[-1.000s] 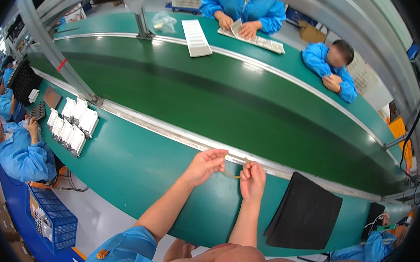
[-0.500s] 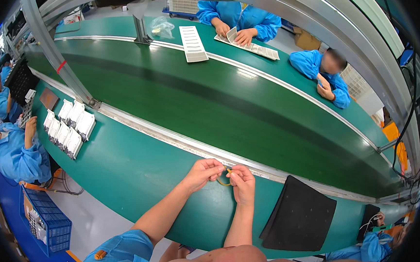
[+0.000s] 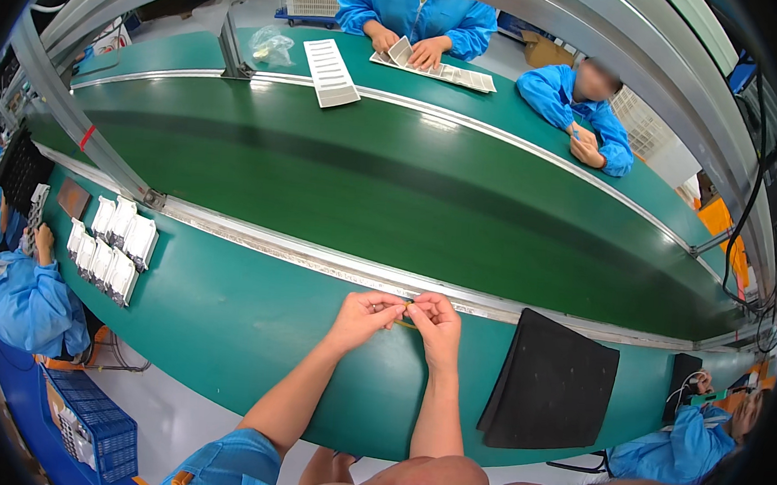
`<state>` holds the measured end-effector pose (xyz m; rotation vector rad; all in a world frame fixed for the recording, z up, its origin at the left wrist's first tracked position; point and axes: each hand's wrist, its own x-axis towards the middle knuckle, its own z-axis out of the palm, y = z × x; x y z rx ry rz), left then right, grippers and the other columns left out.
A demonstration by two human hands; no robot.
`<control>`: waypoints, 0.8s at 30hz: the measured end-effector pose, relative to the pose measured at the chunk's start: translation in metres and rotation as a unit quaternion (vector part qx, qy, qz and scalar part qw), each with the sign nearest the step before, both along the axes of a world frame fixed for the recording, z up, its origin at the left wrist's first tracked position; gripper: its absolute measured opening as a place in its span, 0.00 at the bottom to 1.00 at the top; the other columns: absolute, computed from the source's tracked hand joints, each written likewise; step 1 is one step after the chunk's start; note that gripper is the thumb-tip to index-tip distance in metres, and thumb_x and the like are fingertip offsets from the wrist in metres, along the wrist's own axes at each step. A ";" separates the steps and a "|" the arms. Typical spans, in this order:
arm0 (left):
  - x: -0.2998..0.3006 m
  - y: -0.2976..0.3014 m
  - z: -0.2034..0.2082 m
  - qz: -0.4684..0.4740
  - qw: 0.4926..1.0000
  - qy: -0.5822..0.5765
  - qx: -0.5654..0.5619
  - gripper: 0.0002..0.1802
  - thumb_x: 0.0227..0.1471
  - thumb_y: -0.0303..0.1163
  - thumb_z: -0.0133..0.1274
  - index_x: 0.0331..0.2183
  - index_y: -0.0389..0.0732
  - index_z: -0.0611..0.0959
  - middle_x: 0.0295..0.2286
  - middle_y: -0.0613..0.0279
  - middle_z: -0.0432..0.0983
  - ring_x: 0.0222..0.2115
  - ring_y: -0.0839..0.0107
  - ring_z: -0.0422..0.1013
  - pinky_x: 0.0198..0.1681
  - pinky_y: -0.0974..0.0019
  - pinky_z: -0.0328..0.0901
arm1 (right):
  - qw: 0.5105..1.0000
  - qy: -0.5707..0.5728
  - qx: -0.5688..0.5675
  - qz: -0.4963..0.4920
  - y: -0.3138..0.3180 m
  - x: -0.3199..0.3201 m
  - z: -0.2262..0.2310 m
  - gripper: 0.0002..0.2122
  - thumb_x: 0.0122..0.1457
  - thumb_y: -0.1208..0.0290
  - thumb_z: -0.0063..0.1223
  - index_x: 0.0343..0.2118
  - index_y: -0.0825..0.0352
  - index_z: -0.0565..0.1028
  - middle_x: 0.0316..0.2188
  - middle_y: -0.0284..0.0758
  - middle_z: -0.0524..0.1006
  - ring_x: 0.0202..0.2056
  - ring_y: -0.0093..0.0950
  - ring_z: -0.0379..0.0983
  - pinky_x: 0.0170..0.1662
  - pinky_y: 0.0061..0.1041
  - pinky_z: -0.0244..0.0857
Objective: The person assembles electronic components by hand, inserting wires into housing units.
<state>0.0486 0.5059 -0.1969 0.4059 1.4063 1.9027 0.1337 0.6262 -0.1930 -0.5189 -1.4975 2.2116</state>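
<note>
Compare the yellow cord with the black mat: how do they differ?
The yellow cord is thin; the black mat is broad. The cord is held between the left hand and right hand, while the mat lies on the green table. Both are on the near side of the belt.

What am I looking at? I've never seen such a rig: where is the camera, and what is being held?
These are a person's bare hands, not a machine's. A wide fisheye camera on that person's head looks down, so straight edges bend. The left hand and right hand, close together, pinch a thin yellow cord, partly hidden. Below is a green table; a black sheet lies on it to the right, white parts to the left. Beyond is a darker green belt, with two people in blue across it.
</note>
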 end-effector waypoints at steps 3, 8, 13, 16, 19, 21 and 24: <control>0.001 0.000 0.000 -0.007 1.000 0.023 -0.012 0.08 0.47 0.24 0.53 0.32 0.32 0.79 0.22 0.65 0.74 0.21 0.82 0.65 0.23 0.79 0.61 | 1.000 -0.004 0.016 -0.004 0.001 0.003 0.000 0.07 0.49 0.82 0.52 0.32 0.69 0.70 0.26 0.31 0.74 0.28 0.17 0.70 0.35 0.15 0.64; -0.001 0.001 -0.005 -0.055 0.997 0.046 -0.015 0.08 0.47 0.25 0.53 0.32 0.32 0.78 0.26 0.64 0.75 0.24 0.82 0.68 0.26 0.79 0.63 | 0.998 -0.029 0.064 -0.003 0.006 0.003 -0.009 0.09 0.49 0.80 0.53 0.35 0.68 0.71 0.24 0.27 0.73 0.28 0.14 0.68 0.32 0.13 0.62; -0.004 -0.005 0.009 -0.033 0.999 0.032 -0.018 0.07 0.46 0.24 0.53 0.31 0.35 0.79 0.22 0.68 0.74 0.21 0.85 0.65 0.24 0.81 0.59 | 0.994 -0.042 0.083 0.048 0.004 0.000 -0.007 0.08 0.49 0.79 0.53 0.33 0.66 0.71 0.23 0.23 0.71 0.24 0.09 0.61 0.26 0.09 0.55; -0.006 0.001 0.006 -0.056 0.997 0.025 -0.039 0.05 0.46 0.24 0.54 0.29 0.35 0.80 0.19 0.72 0.71 0.19 0.86 0.61 0.22 0.82 0.55 | 0.992 -0.055 0.102 0.054 0.011 0.005 -0.003 0.08 0.49 0.79 0.53 0.33 0.66 0.71 0.22 0.22 0.70 0.23 0.08 0.61 0.26 0.08 0.54; -0.006 0.001 -0.001 -0.051 0.996 0.042 -0.055 0.04 0.45 0.24 0.54 0.27 0.35 0.80 0.16 0.74 0.68 0.18 0.87 0.58 0.20 0.82 0.52 | 0.993 -0.041 0.097 0.061 0.010 0.008 -0.002 0.08 0.49 0.79 0.52 0.34 0.66 0.71 0.22 0.22 0.70 0.24 0.08 0.61 0.26 0.09 0.55; -0.003 0.000 0.005 -0.046 0.998 0.016 -0.038 0.04 0.45 0.24 0.54 0.27 0.35 0.80 0.16 0.74 0.68 0.18 0.87 0.59 0.20 0.82 0.53 | 0.990 -0.052 0.117 0.063 0.009 0.006 -0.006 0.09 0.49 0.79 0.53 0.35 0.66 0.70 0.22 0.22 0.69 0.25 0.09 0.62 0.28 0.09 0.56; -0.005 -0.004 0.003 -0.036 0.998 0.015 -0.051 0.04 0.44 0.23 0.54 0.27 0.35 0.80 0.16 0.73 0.68 0.17 0.87 0.59 0.20 0.82 0.53 | 0.994 -0.038 0.087 0.051 0.007 0.005 -0.008 0.08 0.49 0.77 0.53 0.34 0.66 0.70 0.24 0.24 0.70 0.26 0.10 0.63 0.29 0.11 0.58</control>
